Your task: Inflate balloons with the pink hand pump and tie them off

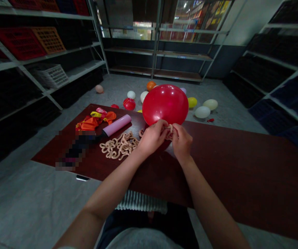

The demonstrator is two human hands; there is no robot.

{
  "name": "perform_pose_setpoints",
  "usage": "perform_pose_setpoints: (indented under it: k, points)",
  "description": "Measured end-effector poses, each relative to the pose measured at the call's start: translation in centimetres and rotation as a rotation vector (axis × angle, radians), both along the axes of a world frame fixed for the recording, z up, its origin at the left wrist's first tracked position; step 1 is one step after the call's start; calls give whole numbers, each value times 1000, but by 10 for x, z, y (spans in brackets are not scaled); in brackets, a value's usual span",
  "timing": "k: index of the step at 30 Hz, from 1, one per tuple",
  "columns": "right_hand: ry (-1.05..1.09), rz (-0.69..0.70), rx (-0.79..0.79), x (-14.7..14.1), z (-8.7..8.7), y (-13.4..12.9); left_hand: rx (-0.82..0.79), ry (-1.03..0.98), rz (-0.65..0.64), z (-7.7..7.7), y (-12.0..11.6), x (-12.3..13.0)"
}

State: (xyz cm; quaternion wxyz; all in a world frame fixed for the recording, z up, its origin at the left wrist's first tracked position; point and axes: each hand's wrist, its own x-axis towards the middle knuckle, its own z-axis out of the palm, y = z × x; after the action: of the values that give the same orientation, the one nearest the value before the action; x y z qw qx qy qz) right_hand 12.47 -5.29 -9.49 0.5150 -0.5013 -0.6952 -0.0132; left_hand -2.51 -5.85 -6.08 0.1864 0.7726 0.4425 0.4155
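Note:
An inflated red balloon (166, 103) stands just beyond my hands, above the table (224, 162). My left hand (154, 135) is closed in a pinch at the balloon's near underside, on a beige cord (170, 128). My right hand (182, 141) pinches the same cord from the other side, close to the left fingertips. The balloon's neck is hidden behind the fingers. A loose tangled pile of beige cord (121, 145) lies left of my hands. Farther left are a pink hand pump (117, 125) and a heap of deflated orange balloons (89, 123).
Several inflated balloons lie on the floor past the table, among them a yellow balloon (192, 102) and a white balloon (202, 112). Metal shelving (154, 53) spans the back. Red crates (19, 42) and a white basket (52, 75) sit on the left shelves.

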Motion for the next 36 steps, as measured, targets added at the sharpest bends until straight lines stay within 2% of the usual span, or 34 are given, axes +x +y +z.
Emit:
perform_pose_setpoints:
  k: [7,13,16,20,24,28,36]
  points:
    - [-22,-3,-50,2,0,-3,-25,-46,-61,5,-1,-1]
    - [59,-16,-33,-9,-3,-5,-19,47,-22,4,2,-4]
    - [98,-13,-38,-13,0,-7,20,104,-10,6,2,-5]
    - [234,-20,-68,-12,8,-7,103,137,-98,6,-1,-4]
    - [397,77,-120,-12,12,-5,123,139,-61,1,-2,-3]
    - [615,253,-286,-16,11,-3,122,85,-17,-1,2,-6]
    - [840,462,-403,-19,12,-2,310,83,-72,-1,7,-14]
